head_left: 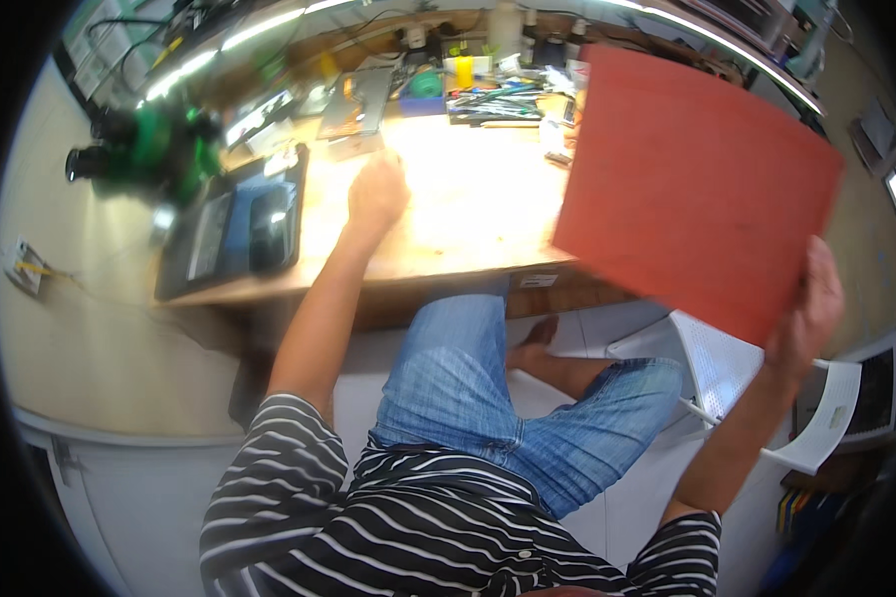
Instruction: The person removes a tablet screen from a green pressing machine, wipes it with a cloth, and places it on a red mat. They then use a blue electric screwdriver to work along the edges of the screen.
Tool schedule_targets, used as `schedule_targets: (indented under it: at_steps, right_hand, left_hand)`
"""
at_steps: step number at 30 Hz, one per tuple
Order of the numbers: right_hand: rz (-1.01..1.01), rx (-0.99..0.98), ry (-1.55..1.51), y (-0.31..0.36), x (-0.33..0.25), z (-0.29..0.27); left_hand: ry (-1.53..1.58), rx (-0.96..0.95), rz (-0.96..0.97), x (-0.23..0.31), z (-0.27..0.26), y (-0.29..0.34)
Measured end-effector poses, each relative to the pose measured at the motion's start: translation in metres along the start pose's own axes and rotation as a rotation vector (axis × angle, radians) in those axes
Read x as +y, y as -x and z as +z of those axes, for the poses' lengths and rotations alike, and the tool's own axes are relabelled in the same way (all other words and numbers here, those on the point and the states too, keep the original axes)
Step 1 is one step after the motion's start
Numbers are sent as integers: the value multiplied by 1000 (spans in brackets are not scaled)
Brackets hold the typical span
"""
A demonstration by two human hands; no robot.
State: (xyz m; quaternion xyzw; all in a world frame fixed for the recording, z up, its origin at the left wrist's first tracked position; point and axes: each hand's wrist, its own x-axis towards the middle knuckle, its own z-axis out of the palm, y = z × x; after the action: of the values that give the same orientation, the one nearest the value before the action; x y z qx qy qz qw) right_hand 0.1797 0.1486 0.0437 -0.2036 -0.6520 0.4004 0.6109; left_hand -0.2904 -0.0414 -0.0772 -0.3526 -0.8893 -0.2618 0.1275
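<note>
My right hand (811, 306) grips a large red square mat (702, 194) by its lower right corner. The mat is raised and tilted over the right end of the workbench (438, 229), and it hides what lies behind it. Its kind of material is hard to tell. My left hand (378, 191) is closed in a fist over the bench, in bright light. Whether anything is inside that fist is hidden. To the left of it lies a dark tablet or tray with a phone-like black device (273, 227) on it.
A green and black microscope-like device (154, 149), blurred, stands at the left. Tweezers and other hand tools (498, 104) crowd the bench's back, near a blue box (423, 102) and a grey flat case (356, 99). A white chair (826, 423) stands at the lower right.
</note>
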Motion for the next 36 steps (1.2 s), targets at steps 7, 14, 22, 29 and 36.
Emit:
schedule_targets:
  at_steps: [7,14,22,29,36]
  right_hand:
    - [620,-295,-244,27,103,135]
    - [670,-623,366,8,156,115]
    - [658,-764,453,-14,151,132]
    - [594,-696,416,-6,165,130]
    - [595,-677,357,-4,164,127]
  left_hand:
    - [289,208,-36,-5,-69,-50]
    - [591,-311,-401,-27,0,-75]
    - [632,-91,-396,3,5,-91]
    - [658,-123,-275,12,7,-105]
    - [89,-65,-60,25,21,-109]
